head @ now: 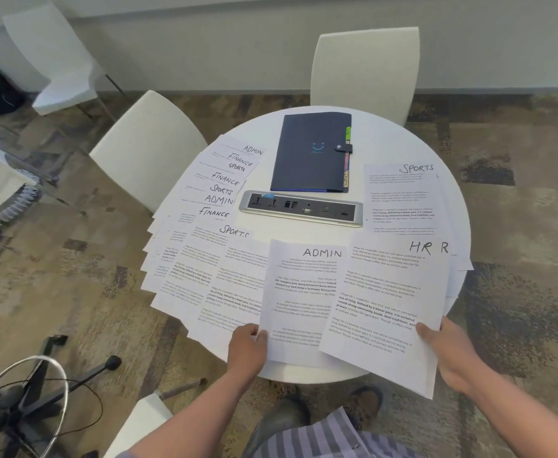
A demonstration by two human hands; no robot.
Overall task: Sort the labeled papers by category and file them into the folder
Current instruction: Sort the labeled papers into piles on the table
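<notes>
**Two sheets in hand, folder closed at the far side**

From my remote seat I saw the round white surface [403,143] filling most of the view, with three white moulded chairs [148,147] around its far and left sides and patterned brown carpet [518,226] below.

Across the left half lay a fanned spread of white printed papers [205,259], overlapping like shingles, their handwritten headings reading ADMIN, FINANCE and SPORTS in turn. On the right side lay a separate white sheet headed SPORTS [403,200], flat on the surface.

At the far middle rested the dark navy folder with a snap strap [310,152], closed, coloured tabs showing along its right edge. Just in front of it sat a grey recessed power and socket panel [300,208], set into the surface.

Nearer to me, the white sheet headed HR [389,302] was tilted and hung past the near edge; my right hand [449,352] gripped its lower right corner, thumb on top, fingers curled beneath. A second sheet seemed to lie under it, with a stray R showing. Beside it, partly under its left edge, the white sheet headed ADMIN [297,299] was pinched at its lower left corner by my left hand [247,348], fingers clamped on the paper.
</notes>
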